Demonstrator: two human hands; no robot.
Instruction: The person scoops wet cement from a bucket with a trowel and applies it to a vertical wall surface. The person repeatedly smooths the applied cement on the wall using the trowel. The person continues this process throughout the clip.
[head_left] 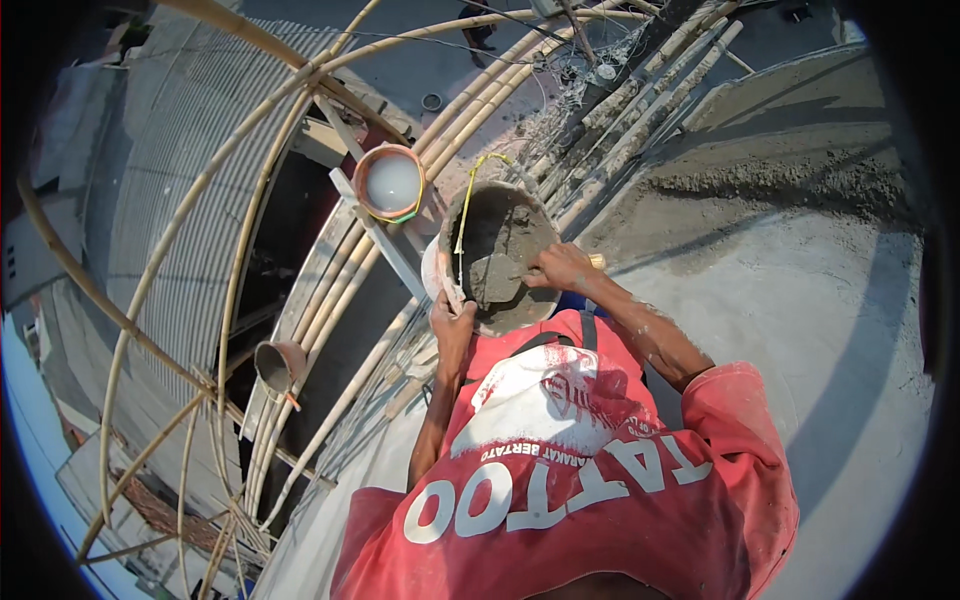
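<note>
A bucket (433,268) of wet grey mortar (508,222) is tilted in front of my body, with a yellow cord handle (464,205) across its mouth. My left hand (453,320) is closed on the bucket's near left rim. Inside the bucket lies the flat grey blade of a trowel (494,280), against the mortar. My right hand (562,268) grips this trowel, and the end of its wooden handle shows just past the hand. Mortar is smeared along my right forearm.
Bamboo scaffolding poles (205,190) arch on the left above a corrugated roof (165,150). An orange bucket of cloudy water (393,184) stands beyond my left hand. Another bucket (279,366) sits by the poles. To the right is a plastered surface (780,300) with rough mortar along it.
</note>
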